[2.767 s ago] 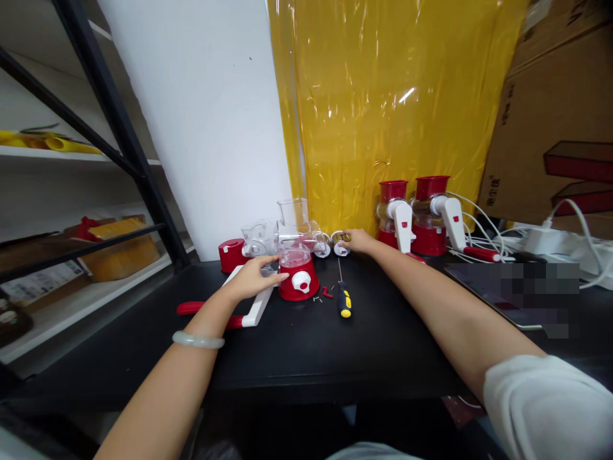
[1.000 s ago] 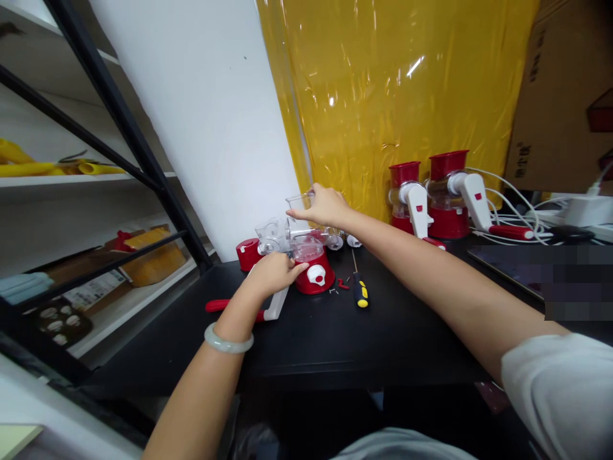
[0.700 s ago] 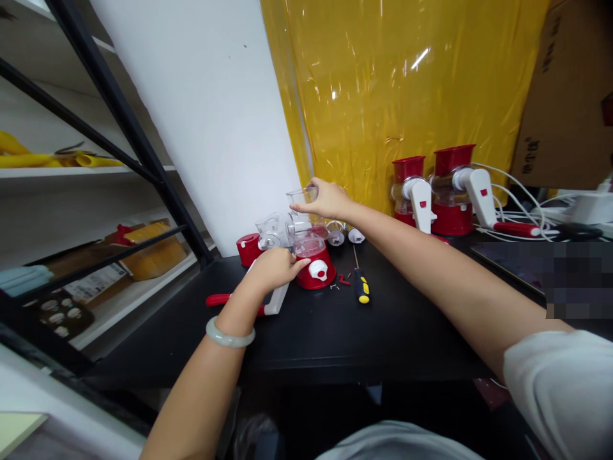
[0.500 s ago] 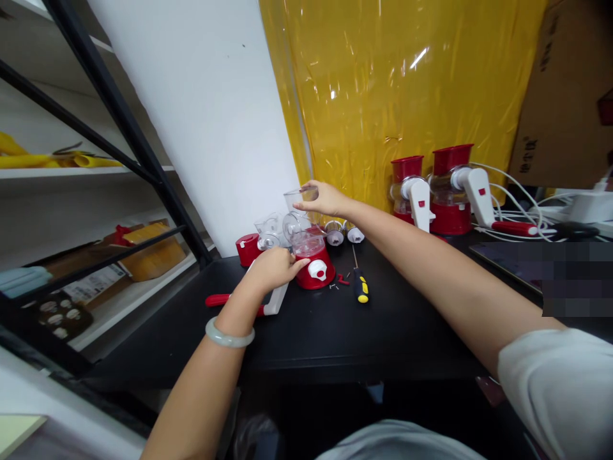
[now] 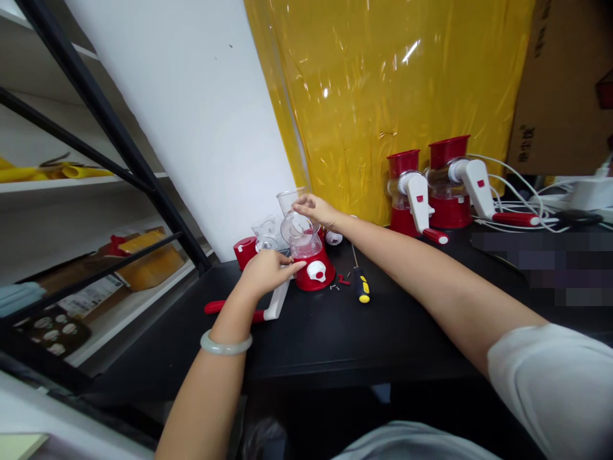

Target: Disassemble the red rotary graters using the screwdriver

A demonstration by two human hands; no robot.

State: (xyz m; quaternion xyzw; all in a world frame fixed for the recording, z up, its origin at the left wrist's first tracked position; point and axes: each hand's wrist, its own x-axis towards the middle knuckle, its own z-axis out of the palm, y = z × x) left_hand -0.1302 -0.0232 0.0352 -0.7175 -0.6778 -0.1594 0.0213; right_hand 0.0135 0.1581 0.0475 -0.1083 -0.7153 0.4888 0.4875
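A rotary grater stands upright in front of me, its clear plastic body (image 5: 297, 231) on a red base (image 5: 313, 271) with a white knob. My left hand (image 5: 268, 271) grips the base's left side, thumb along the front and other fingers partly hidden. Higher up, my right hand (image 5: 313, 209) has its fingers closed at the right side of the clear hopper. A white crank handle with a red grip (image 5: 275, 305) lies beneath my left hand. Right of the base are small screws (image 5: 334, 287), a red plastic piece (image 5: 343, 279) and a yellow-and-black screwdriver (image 5: 362, 285).
Behind my left hand are another clear body (image 5: 268, 231) and a red base (image 5: 244, 251). Two assembled graters (image 5: 407, 191) stand at the right, near white cables (image 5: 522, 201). A black-framed shelf (image 5: 143, 172) borders the left; a yellow plastic curtain (image 5: 397, 76) hangs behind.
My right hand has slid from the hopper's rim down to its side, the fingers now more curled. My left hand stays at the base. The view has shifted slightly.
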